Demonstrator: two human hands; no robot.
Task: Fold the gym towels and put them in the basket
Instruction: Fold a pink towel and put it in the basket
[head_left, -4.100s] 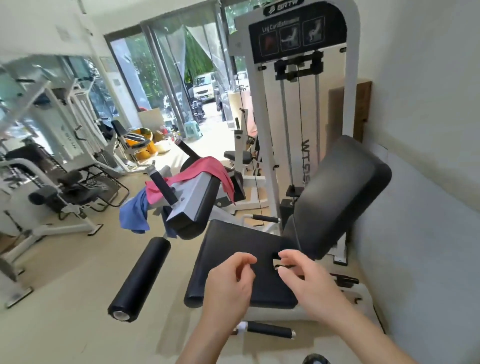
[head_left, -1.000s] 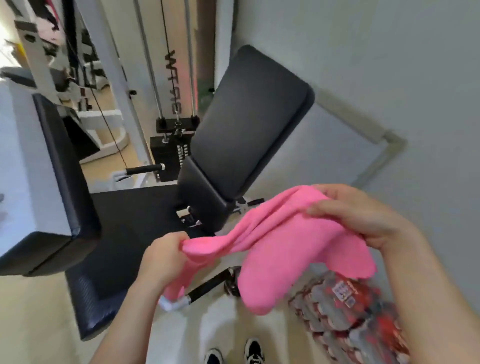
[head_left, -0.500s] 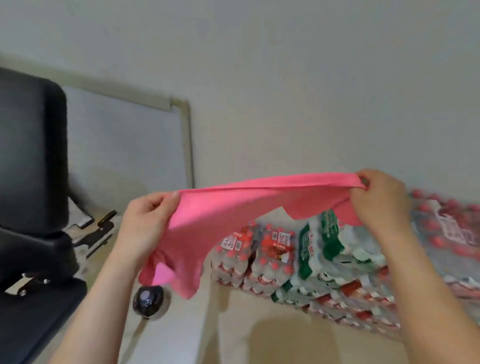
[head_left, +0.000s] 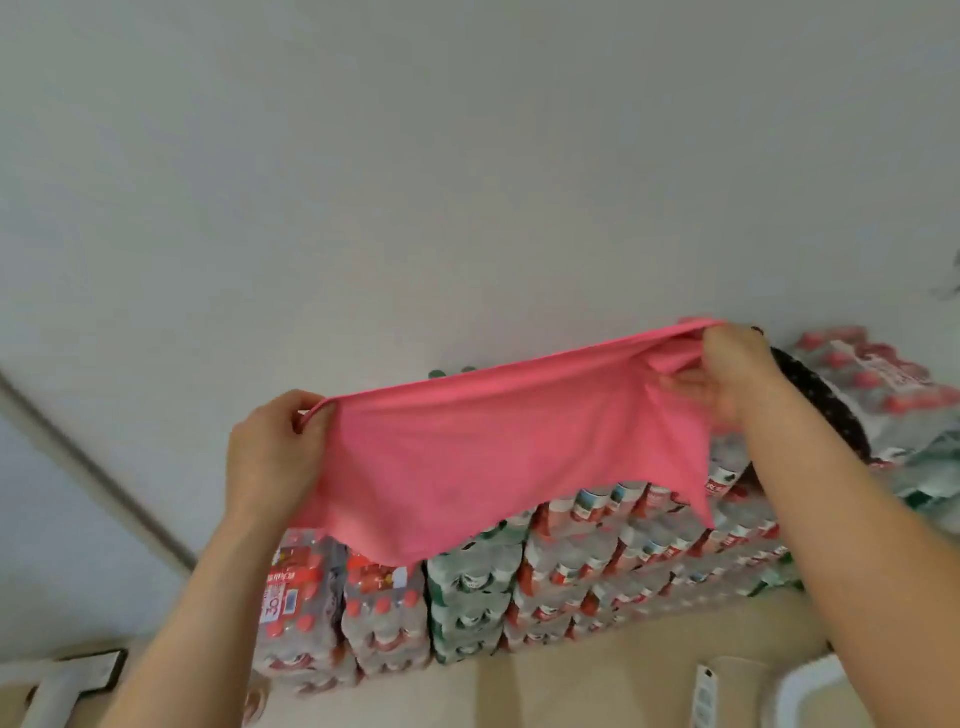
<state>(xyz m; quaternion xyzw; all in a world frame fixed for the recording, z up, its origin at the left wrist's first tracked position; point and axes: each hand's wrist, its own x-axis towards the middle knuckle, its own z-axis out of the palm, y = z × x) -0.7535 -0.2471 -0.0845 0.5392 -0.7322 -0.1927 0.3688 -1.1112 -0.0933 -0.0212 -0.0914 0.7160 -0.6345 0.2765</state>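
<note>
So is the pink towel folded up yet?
No, spread out: the pink towel hangs stretched between the left hand and right hand.

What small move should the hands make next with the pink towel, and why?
Probably bring the left hand across to the right hand, halving the pink towel: each grips one end of its top edge, and it hangs spread, unfolded.

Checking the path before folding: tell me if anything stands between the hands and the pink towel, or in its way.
Nothing does: the left hand and right hand pinch the pink towel by its top corners, stretched in the air before stacked bottle packs. No basket is plainly in view, so that path cannot be judged.
</note>
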